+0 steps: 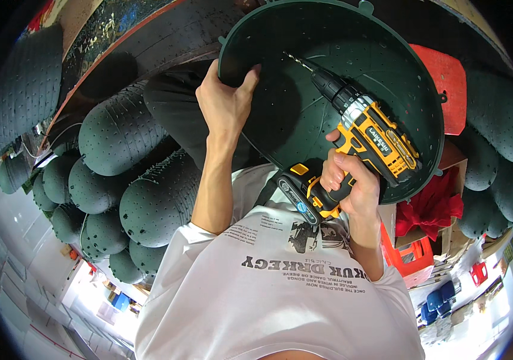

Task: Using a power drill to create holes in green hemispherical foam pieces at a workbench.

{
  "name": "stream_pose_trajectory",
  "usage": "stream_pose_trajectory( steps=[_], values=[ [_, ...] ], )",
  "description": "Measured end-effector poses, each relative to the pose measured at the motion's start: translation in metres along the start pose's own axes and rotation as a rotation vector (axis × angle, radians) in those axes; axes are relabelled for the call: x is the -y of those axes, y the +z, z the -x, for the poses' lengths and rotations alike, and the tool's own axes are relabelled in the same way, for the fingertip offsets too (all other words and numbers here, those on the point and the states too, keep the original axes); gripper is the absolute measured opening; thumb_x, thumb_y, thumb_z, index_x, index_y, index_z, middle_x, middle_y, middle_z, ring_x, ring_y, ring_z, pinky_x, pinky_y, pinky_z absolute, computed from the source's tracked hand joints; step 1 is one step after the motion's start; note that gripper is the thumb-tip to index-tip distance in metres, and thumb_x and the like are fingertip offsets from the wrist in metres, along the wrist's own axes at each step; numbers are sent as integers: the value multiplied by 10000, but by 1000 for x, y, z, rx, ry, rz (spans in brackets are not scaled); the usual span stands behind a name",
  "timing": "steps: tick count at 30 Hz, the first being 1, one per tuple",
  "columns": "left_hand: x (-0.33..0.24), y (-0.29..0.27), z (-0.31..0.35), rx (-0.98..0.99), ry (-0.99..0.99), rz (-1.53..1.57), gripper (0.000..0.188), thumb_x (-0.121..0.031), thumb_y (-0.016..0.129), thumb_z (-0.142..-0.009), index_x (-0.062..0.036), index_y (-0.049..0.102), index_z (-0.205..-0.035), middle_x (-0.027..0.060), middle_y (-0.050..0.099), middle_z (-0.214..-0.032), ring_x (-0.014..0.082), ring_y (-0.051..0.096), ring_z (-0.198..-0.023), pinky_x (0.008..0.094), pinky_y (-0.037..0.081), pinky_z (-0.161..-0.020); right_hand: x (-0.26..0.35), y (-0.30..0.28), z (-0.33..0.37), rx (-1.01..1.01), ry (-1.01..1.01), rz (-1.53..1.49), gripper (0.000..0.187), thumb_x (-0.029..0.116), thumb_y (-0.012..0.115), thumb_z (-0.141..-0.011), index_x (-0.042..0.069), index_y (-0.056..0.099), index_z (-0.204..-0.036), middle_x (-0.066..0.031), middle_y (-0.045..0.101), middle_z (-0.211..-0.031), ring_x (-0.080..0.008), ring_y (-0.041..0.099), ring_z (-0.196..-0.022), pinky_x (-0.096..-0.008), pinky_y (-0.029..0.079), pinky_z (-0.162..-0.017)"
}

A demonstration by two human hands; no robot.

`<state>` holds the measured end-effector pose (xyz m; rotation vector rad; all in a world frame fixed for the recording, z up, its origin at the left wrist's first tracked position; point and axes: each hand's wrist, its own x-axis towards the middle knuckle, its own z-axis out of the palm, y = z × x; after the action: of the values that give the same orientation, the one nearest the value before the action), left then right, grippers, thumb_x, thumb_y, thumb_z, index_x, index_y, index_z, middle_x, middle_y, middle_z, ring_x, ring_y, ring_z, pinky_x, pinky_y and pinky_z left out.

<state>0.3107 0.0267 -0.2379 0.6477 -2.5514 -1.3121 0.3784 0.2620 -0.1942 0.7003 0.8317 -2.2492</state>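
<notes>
A large dark green plastic bowl (400, 69) lies tilted in front of me, its hollow side facing up; small holes dot its wall. My left hand (225, 105) is closed on the bowl's left rim, with the thumb inside and the fingers hidden behind the edge. In my right hand (352, 180) is a yellow and black cordless drill (382, 138), gripped by its handle. The drill's thin bit (297, 61) points up and left over the bowl's hollow; no contact with the wall can be made out. Its battery faces my white shirt (268, 312).
Stacks of nested green perforated bowls (118, 132) lie on their sides at left, and more stacked bowls (490, 156) are at right. Beside the bowl's right rim is a red plastic piece (445, 84). Below it, a cardboard box (457, 177) holds red cloth (430, 207).
</notes>
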Motion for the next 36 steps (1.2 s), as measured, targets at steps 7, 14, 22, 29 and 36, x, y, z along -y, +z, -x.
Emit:
stream_pose_trajectory(
  steps=[7,14,22,29,36],
  values=[
    [5,-5,1,29,-20,47,266,-147,747,-783,36,679,-963,122,721,-758,140,678,-684,289,533,-696,-1,4,3,-6,-3,70,338,85,535,-927,-4,504,-1252,-6,426,-633,-83,421,-526,-245,362,-521],
    [3,-2,1,12,-31,74,256,-141,739,-779,39,673,-949,105,714,-746,122,662,-683,282,529,-694,2,9,6,29,41,14,343,20,551,-895,-40,517,-1231,-25,462,-665,-96,467,-548,-269,412,-528],
    [-4,2,1,-9,-10,-41,268,-147,738,-762,33,677,-951,130,721,-768,165,700,-710,289,539,-718,-6,17,11,19,88,86,333,-16,539,-883,-37,516,-1215,-28,475,-633,-90,451,-505,-261,410,-517],
    [5,-3,-4,91,42,79,237,-112,699,-795,40,642,-967,141,707,-755,174,686,-670,305,533,-677,-3,18,9,14,82,135,338,39,548,-889,-26,502,-1218,-18,444,-637,-86,435,-514,-260,395,-507],
    [10,-14,-5,203,47,54,218,-94,672,-823,32,573,-972,135,665,-718,177,655,-626,307,511,-629,-4,19,9,16,97,159,345,54,538,-898,-25,491,-1230,-15,426,-639,-83,424,-516,-258,388,-506]
  ],
)
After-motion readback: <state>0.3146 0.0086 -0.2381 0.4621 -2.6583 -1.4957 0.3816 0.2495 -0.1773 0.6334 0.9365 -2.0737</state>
